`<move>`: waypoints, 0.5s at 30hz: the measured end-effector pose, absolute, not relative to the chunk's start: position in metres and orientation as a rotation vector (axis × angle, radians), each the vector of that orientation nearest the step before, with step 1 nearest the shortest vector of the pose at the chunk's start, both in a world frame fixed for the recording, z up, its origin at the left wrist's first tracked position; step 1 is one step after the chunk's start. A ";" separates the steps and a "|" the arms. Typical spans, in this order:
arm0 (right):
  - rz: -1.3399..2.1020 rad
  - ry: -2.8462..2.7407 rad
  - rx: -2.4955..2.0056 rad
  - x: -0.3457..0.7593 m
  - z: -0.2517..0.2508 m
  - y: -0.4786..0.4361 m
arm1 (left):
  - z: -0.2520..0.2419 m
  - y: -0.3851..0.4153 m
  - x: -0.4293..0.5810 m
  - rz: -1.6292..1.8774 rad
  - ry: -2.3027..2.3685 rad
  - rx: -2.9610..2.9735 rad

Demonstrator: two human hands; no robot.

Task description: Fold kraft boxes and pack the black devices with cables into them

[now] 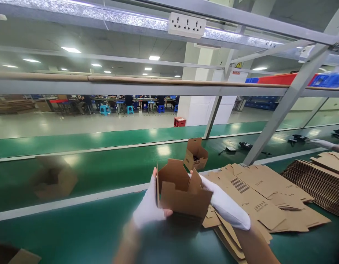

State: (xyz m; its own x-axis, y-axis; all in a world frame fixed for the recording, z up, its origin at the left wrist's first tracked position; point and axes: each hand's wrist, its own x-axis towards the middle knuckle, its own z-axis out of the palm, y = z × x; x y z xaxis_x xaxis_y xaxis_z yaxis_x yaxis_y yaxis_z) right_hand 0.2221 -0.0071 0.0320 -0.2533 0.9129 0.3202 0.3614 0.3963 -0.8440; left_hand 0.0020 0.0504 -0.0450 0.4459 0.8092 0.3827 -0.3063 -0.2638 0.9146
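item: half-folded carton [183, 192], held above the green table [76, 227], just left of the flat blanks [263, 198]. left hand [148, 209] and right hand [227, 205] fingers clasp its sides. risk: loose flaps may spring open; a slipping grip would drop it.

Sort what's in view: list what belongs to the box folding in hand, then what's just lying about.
In hand:
left hand
right hand
half-folded carton
flat carton blanks

Lying about:
open carton on the belt
black chargers
stack of blanks at right
red crate
co-worker's gloved hand
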 end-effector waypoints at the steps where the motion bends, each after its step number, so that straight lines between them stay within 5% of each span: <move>1: 0.577 -1.761 -1.154 0.223 0.029 -0.006 | -0.043 0.051 0.005 1.146 0.455 1.435; 7: -0.765 -2.131 -1.061 0.207 0.023 -0.004 | -0.033 0.046 0.012 1.172 0.371 1.217; 15: -0.844 -2.400 -1.156 0.192 0.046 0.018 | -0.044 0.046 0.010 1.249 0.532 1.292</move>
State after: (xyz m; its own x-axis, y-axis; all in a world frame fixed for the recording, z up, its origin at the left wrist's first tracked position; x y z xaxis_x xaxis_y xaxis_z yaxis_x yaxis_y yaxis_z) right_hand 0.1915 0.0180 0.0464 -0.6083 0.5863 0.5350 0.7921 0.4910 0.3626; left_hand 0.0097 0.0465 -0.0439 0.3185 0.8901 0.3259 -0.3821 -0.1941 0.9035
